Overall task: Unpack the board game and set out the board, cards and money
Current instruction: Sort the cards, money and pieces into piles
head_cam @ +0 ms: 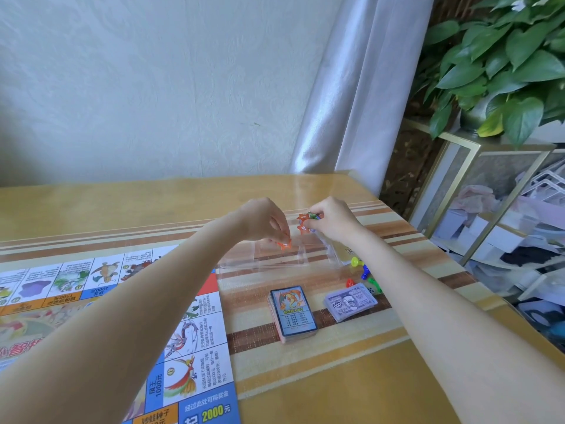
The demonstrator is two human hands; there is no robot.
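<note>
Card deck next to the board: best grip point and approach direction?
Take the card deck across its two long edges, coming straight down from above. It lies flat, face up, as a squared stack on the table, with bare cloth on both long sides. The board lies to its left and the money stack to its right, both apart from it, so fingers should fit either side.

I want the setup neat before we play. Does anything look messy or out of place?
Mostly tidy. The pawns lie tipped and scattered beside the money stack, not stood up. The card deck sits slightly askew. The left hand and right hand pinch star tokens.
</note>
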